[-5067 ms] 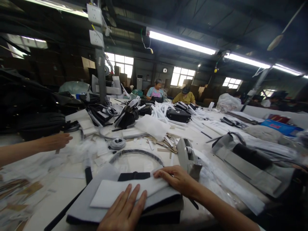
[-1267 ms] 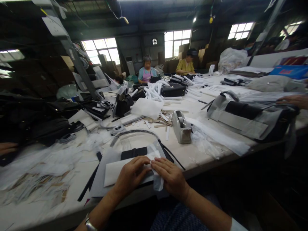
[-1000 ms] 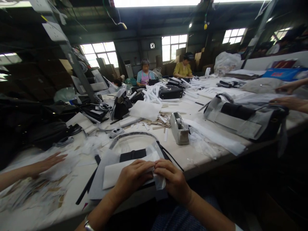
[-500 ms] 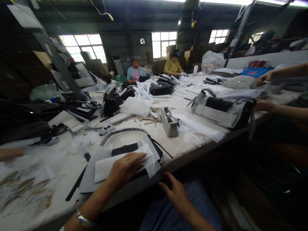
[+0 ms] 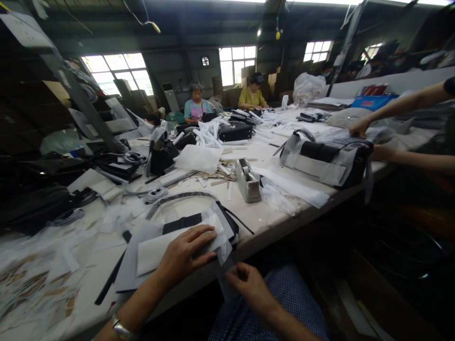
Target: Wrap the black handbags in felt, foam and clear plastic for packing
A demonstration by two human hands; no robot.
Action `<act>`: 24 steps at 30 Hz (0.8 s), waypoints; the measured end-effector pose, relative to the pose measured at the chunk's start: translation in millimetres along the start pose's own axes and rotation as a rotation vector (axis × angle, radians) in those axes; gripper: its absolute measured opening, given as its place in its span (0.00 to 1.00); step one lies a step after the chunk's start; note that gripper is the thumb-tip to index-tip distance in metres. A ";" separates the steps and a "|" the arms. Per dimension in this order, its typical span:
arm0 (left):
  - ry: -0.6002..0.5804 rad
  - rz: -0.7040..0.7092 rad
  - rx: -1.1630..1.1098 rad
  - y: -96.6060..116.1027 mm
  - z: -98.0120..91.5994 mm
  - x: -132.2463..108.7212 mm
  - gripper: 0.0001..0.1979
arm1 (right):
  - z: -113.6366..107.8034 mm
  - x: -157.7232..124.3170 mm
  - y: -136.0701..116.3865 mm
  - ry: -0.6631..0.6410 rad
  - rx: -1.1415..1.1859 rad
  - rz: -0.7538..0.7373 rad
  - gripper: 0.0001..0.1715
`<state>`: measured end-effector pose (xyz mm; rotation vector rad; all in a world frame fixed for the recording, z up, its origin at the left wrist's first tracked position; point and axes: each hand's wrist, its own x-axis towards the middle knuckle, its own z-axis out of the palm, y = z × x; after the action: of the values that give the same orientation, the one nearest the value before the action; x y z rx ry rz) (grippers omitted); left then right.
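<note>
A black handbag (image 5: 182, 224) lies at the table's front edge, largely covered by white wrapping paper (image 5: 151, 255). Its wrapped handle (image 5: 185, 195) arches away from me. My left hand (image 5: 186, 248) rests on the paper over the bag, fingers stretched out and thumb apart. Just below the table edge, my right hand (image 5: 249, 284) pinches a thin translucent sheet (image 5: 225, 279) between thumb and fingers. The sheet hangs down from the bag's near right corner; where its upper end is attached is hard to make out.
A tape dispenser (image 5: 248, 181) stands right of the bag. Farther right, a co-worker's hands (image 5: 360, 128) are by another paper-wrapped black bag (image 5: 320, 158). Paper scraps (image 5: 35, 284) litter the left side, and white paper rolls (image 5: 209, 135) lie farther back. Two people sit across the table.
My right hand, previously apart from the wrapping, now pinches the translucent sheet, pulled down past the table edge. My left thumb has spread away. The co-worker's upper hand has moved left toward the other bag.
</note>
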<state>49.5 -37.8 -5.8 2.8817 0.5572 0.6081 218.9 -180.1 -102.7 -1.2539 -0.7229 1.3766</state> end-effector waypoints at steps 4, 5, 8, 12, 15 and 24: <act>0.004 -0.010 0.005 -1.1 1.5 -2.0 0.20 | -4.8 -9.0 4.0 0.006 -0.030 0.071 0.30; 0.008 -0.010 0.013 -1.5 2.0 -2.4 0.20 | -6.7 -11.0 5.2 -0.004 -0.048 0.083 0.31; 0.036 0.017 0.048 -3.2 4.0 -3.4 0.20 | -12.6 -15.6 11.1 -0.037 -0.083 0.112 0.34; 0.076 0.066 0.075 -6.1 7.4 -3.8 0.19 | -17.2 -20.5 23.1 -0.043 -0.110 0.125 0.37; 0.092 0.102 0.088 -8.5 9.2 -3.6 0.19 | -18.1 -27.3 27.7 -0.042 -0.110 0.105 0.35; 0.101 0.131 0.066 -9.9 10.7 -2.5 0.20 | -26.5 -43.2 3.7 -0.069 -0.107 0.122 0.34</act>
<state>48.7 -30.3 -18.5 2.9810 0.4106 0.7721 236.5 -227.7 -100.7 -1.3585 -0.7881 1.5032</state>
